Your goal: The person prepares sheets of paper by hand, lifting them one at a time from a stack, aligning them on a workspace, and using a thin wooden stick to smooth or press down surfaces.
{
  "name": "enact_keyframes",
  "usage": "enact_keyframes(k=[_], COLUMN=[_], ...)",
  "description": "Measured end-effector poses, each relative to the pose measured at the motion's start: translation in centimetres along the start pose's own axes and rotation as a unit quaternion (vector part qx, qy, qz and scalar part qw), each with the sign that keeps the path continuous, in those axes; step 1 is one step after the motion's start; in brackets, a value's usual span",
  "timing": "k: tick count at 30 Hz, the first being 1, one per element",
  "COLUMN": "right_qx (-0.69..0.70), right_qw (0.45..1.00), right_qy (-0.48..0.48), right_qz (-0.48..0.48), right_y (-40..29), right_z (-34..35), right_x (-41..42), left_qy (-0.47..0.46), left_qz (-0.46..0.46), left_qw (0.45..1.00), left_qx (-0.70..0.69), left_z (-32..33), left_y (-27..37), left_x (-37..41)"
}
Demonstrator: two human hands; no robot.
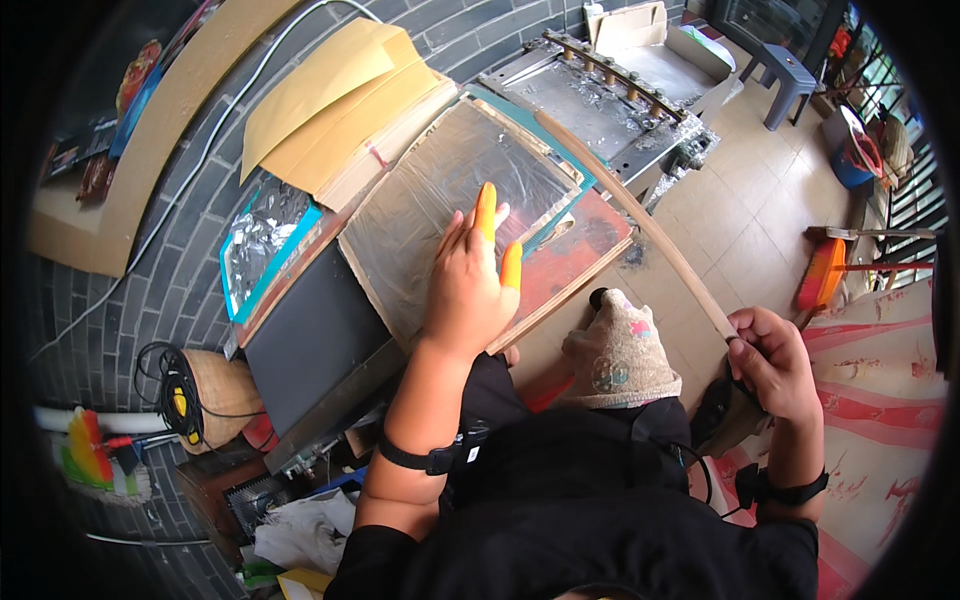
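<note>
My left hand (474, 281), with orange finger cots on two fingers, is spread over a board covered in clear plastic film (420, 202); whether it touches the film cannot be told. This board rests partly on a green cutting mat (559, 214) and a worn red board (559, 262). Off to the right, my right hand (772, 364) grips the near end of a long, thin wooden strip (645, 221). The strip's far end reaches past the mat's right side. A cream cloth with printed patches (626, 352) lies over my knee.
Brown paper sheets (337, 112) lie on a stack at the back left, beside a blue-rimmed tray of foil (270, 247). A metal plate device with a bolted bar (585, 97) stands behind. Farther right are a grey stool (784, 75), an orange brush (821, 274) and a red-patterned cloth (877, 405).
</note>
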State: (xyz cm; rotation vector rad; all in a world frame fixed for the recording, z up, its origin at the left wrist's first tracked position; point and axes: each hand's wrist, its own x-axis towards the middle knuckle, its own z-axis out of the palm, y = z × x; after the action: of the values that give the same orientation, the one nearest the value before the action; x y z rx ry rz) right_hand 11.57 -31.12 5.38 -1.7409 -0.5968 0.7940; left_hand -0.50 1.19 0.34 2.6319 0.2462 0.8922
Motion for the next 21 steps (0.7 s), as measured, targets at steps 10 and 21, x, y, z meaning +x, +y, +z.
enact_keyframes(k=[10,21], right_qx=[0.009,-0.037], right_qw=[0.999,0.998], right_qy=[0.004,-0.013], right_qz=[-0.042,-0.052], right_y=[1.4,1.1], right_z=[-1.1,-2.9], right_x=[-0.3,-1.0], left_qy=[-0.016,-0.013], left_qz=[0.001,-0.045], left_qw=[0.998,0.997], left_qx=[0.056,0.056], left_z=[2.6,3.1], left_y=[1.7,2.2], left_x=[3.9,4.9])
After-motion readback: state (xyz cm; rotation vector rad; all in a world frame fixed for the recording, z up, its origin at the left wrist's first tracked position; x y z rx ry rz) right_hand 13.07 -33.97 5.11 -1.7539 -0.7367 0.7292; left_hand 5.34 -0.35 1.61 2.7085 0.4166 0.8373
